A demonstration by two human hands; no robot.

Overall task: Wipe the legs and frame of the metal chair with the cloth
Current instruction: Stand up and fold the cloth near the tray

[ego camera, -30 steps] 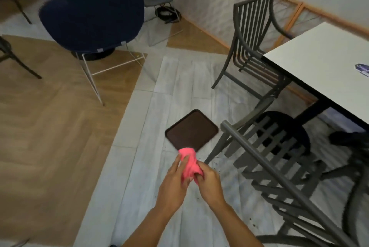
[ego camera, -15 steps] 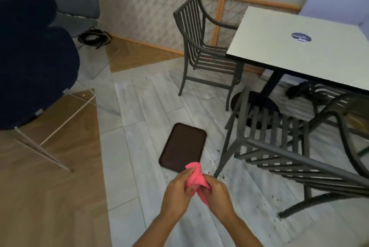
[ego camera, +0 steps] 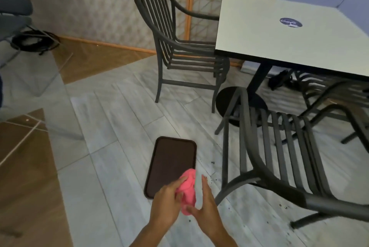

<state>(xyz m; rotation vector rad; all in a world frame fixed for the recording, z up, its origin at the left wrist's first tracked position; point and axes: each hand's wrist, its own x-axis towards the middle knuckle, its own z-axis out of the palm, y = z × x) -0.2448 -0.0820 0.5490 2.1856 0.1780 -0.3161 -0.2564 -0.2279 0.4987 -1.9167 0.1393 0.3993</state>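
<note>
A bunched pink cloth (ego camera: 187, 189) is held between both hands low in the middle of the view. My left hand (ego camera: 166, 203) grips its left side; my right hand (ego camera: 206, 204) presses against its right and lower part with the fingers stretched. A dark grey slatted metal chair (ego camera: 279, 159) stands just to the right, its curved front leg (ego camera: 231, 190) close to my right hand but apart from it. A second, matching metal chair (ego camera: 175, 47) stands farther back, pushed against the table.
A dark brown tray (ego camera: 169, 163) lies on the grey floor, just beyond the hands. A white table (ego camera: 279, 27) on a black round-footed pedestal (ego camera: 257, 79) fills the upper right. Small dark crumbs dot the floor around the near chair. A black cable coil (ego camera: 32, 42) lies at the far left.
The view has swung right and closer to the near chair. Both hands have kept the pink cloth, and the right hand's fingers have opened out flat against it.
</note>
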